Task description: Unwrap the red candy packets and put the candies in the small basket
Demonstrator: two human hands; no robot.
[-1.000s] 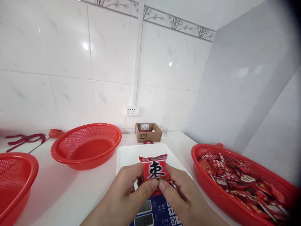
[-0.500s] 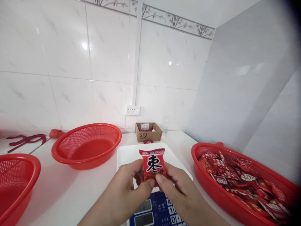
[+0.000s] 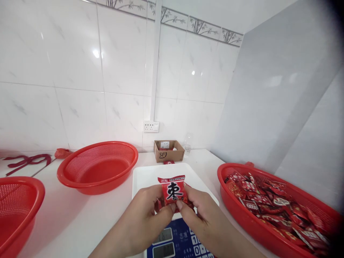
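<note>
Both hands meet in the middle, pinching a small red snack packet (image 3: 173,188) printed with a large black Chinese character. My left hand (image 3: 146,211) grips its left side, and my right hand (image 3: 202,211) its right side, with the thumbs close together at the lower edge. More red wrapping shows just behind the packet; whether it is a second packet in my fingers cannot be told. Beneath is a digital scale with a white pan (image 3: 143,175) and a blue panel (image 3: 184,234) of keys and displays, partly covered by my hands.
At right stands a red basket (image 3: 224,186) filled with red snack packets (image 3: 264,200). Two red plastic baskets stand at left, one farther back (image 3: 68,181) and one nearer (image 3: 34,200). A cardboard box (image 3: 172,156) and a clear bottle (image 3: 187,145) are by the tiled wall.
The packet has dropped slightly and its top tilts a little differently. More red wrapping shows behind it on the right. Both hands keep their hold.
</note>
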